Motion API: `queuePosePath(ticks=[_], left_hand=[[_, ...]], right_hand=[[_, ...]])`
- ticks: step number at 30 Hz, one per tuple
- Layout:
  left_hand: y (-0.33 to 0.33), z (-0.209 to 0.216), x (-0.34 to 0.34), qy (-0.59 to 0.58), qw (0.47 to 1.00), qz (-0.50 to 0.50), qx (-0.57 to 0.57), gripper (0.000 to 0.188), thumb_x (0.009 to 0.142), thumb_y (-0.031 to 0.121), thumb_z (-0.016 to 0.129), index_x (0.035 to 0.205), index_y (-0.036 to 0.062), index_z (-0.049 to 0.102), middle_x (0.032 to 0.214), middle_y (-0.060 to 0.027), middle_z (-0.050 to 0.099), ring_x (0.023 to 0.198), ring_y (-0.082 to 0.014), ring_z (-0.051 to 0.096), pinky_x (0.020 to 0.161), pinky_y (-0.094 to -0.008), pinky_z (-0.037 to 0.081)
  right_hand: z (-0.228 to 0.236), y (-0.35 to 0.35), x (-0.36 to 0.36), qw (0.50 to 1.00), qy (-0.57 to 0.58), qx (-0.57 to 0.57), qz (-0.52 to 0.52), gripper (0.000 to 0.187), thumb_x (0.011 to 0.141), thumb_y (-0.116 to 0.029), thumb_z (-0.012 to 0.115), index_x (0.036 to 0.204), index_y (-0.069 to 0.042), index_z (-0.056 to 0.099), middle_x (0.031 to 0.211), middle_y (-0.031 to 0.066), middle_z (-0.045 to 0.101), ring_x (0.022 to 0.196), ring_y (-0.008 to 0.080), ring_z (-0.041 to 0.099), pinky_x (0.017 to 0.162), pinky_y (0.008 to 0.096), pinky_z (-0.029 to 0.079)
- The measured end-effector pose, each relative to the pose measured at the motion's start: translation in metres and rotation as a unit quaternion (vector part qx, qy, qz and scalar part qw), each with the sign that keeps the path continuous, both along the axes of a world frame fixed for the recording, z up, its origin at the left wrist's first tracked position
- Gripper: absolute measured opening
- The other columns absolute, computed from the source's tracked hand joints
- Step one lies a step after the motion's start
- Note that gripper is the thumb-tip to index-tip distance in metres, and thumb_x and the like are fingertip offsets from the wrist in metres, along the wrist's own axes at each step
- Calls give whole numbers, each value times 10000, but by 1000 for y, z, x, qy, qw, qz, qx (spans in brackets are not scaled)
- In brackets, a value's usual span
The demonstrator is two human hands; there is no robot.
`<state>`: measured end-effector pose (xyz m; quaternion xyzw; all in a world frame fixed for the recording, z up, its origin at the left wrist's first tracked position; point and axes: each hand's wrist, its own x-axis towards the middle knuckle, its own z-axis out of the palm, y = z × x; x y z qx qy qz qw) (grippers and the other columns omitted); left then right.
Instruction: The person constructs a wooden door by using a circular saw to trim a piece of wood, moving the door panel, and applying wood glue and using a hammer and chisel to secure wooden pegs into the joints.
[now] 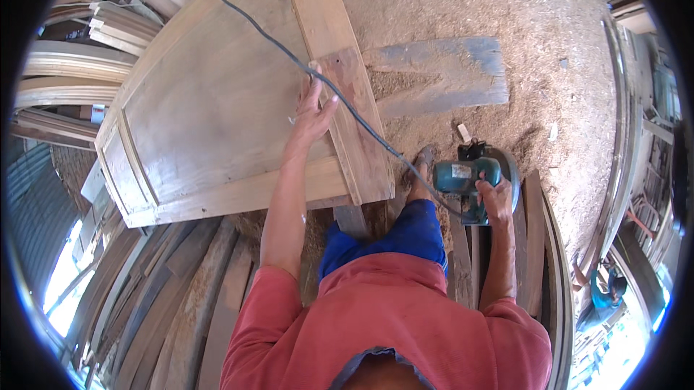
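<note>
A wooden panel door [217, 79] lies in front of me with its narrow end to the left. My left hand [312, 119] rests on its right part, fingers stretched out and thumb apart, beside a long wooden strip [343, 155]. A dark power cord [361, 124] runs across the door and passes over or beside my fingertips; I cannot tell whether they touch it. To the right, off the door's edge, my right hand [496, 200] is closed round the handle of a teal circular saw [452, 177]. The saw's blade side is mostly hidden from here.
Sawdust covers the floor [448, 0]. A grey, dusty board [470, 72] lies on it beyond the door. Stacked planks [181, 296] stand at the lower left, with more timber [79, 65] at the far left. Another person [606, 292] is at the far right.
</note>
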<state>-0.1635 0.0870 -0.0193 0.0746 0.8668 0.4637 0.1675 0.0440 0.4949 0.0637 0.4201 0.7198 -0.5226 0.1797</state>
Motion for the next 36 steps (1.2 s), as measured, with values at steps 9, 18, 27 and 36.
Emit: queuePosePath(ticks=[9, 18, 27, 36], left_hand=[[67, -40, -6, 50, 940, 114, -317, 802, 925, 548, 636, 1608, 320, 284, 1575, -445, 40, 1473, -577, 118, 1160, -663, 162], [67, -39, -13, -20, 914, 94, -394, 956, 894, 569, 645, 1640, 337, 94, 1580, -449, -37, 1476, -590, 73, 1164, -669, 124], [57, -36, -10, -58, 925, 81, -367, 1112, 842, 620, 704, 1635, 347, -26, 1568, -468, -95, 1463, -632, 29, 1172, -665, 107], [44, -52, -13, -53, 948, 81, -305, 1133, 811, 666, 699, 1634, 353, -15, 1583, -448, -88, 1487, -605, 6, 1176, -680, 87]], right_hand=[[-24, 48, -11, 999, 17, -8, -28, 224, 838, -152, 668, 1003, -2, 645, 692, 32, 581, 567, 118, 545, 524, 283, 434], [-14, 81, -12, 995, 38, -63, -62, 176, 874, -154, 651, 1008, -39, 653, 695, 27, 585, 572, 122, 547, 533, 274, 451], [-5, 113, -32, 989, 76, -95, -89, 190, 857, -131, 661, 996, -1, 651, 698, 45, 599, 566, 131, 566, 522, 285, 450], [36, 153, -68, 978, 123, -123, -119, 250, 867, -145, 674, 1060, 14, 656, 750, 42, 609, 583, 139, 574, 527, 287, 486]])
